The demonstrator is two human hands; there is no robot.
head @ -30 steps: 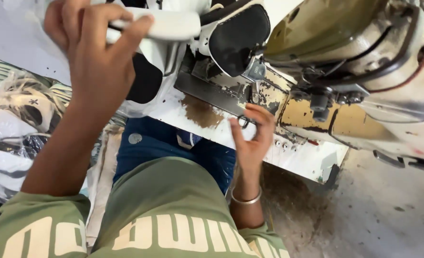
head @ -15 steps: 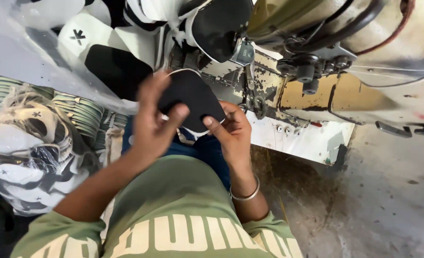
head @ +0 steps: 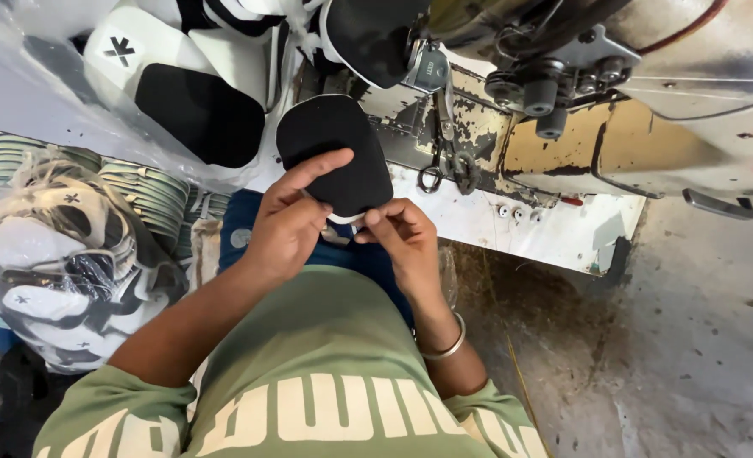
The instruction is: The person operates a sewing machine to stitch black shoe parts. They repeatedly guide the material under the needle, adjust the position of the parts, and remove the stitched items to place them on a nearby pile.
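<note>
A: What do the fingers hold?
B: Left hand [head: 287, 229] and right hand [head: 402, 237] both pinch the black padded piece [head: 334, 153] at its lower edge.
A: Where is it?
B: Above the lap, just before the worn sewing machine [head: 563, 110] on the desk [head: 529, 229].

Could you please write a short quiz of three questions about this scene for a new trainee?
1. True or false: both hands hold the black padded piece.
2. Which hand's forefinger lies across the face of the piece: A) left hand, B) right hand?
3. What hangs on the worn sewing machine just right of the piece?

Key:
1. True.
2. A; the right hand pinches the lower edge.
3. A pair of small scissors.
</note>
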